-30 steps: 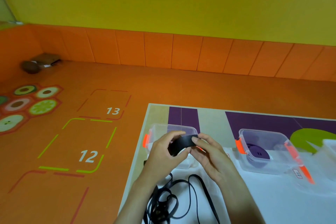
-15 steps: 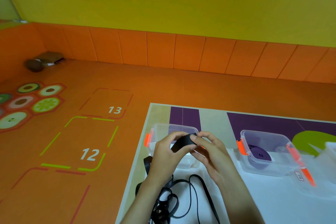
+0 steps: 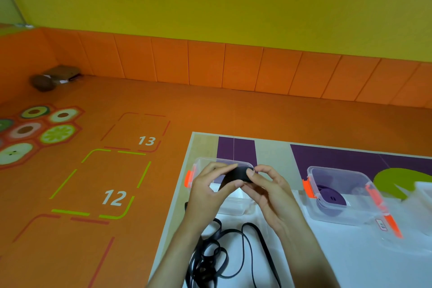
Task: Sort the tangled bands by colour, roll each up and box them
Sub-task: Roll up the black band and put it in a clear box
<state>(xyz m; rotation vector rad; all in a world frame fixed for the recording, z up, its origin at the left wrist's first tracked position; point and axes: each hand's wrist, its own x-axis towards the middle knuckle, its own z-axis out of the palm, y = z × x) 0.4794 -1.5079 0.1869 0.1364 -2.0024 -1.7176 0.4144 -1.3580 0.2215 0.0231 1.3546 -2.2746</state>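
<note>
My left hand and my right hand together pinch a small roll of black band in the air above a clear plastic box with an orange clip. The loose rest of the black band lies tangled on the white table below my wrists. A second clear box to the right has rolled purple bands inside it.
The table's left edge runs beside an orange floor with numbered squares. Another clear container sits at the far right edge. A brown object lies in the far left corner of the floor.
The black roll stays between both hands above the box; my fingers have shifted slightly around it. The loose band below has changed shape a little.
</note>
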